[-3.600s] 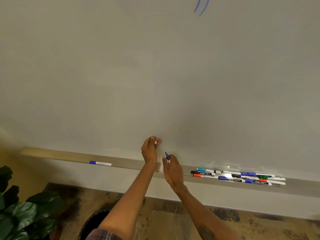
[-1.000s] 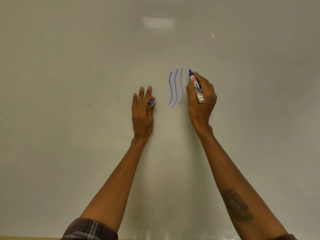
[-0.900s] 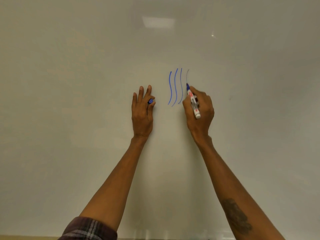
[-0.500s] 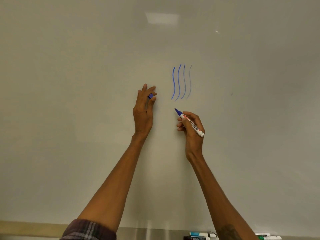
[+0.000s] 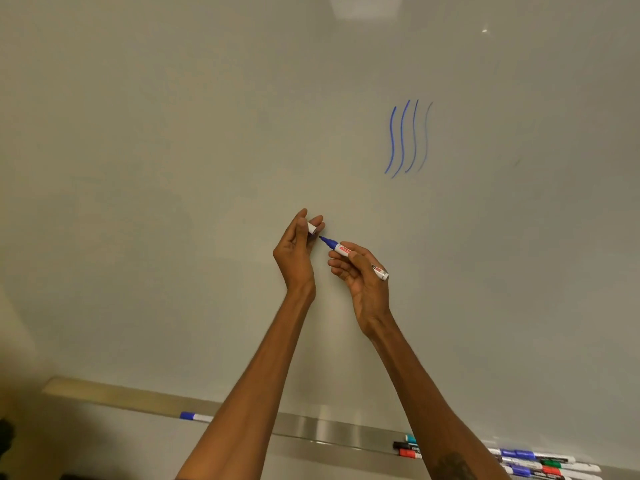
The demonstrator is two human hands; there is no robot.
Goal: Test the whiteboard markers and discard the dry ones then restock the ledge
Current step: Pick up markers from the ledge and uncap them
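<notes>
My right hand [image 5: 360, 275] grips an uncapped blue whiteboard marker [image 5: 346, 251], its tip pointing up-left. My left hand [image 5: 298, 251] pinches the marker's cap [image 5: 312, 227], open end toward the tip, a small gap between them. Both hands are in front of the whiteboard [image 5: 207, 133]. Several wavy blue lines [image 5: 405, 138] are drawn at the upper right; the rightmost one is faint and greyish. Along the bottom runs the metal ledge [image 5: 311, 427]. A lone blue-capped marker [image 5: 194, 417] lies on it at left, and a pile of several markers [image 5: 533, 462] lies at right.
Dark plant leaves [image 5: 5, 441] show at the lower left edge. The ledge's wooden left end [image 5: 69, 388] sits near the wall corner. A ceiling light reflection [image 5: 363, 6] glares at the top of the board.
Both hands came down from the drawn lines and together. The left hand turned the cap toward the marker tip. The view tilted down, showing the ledge.
</notes>
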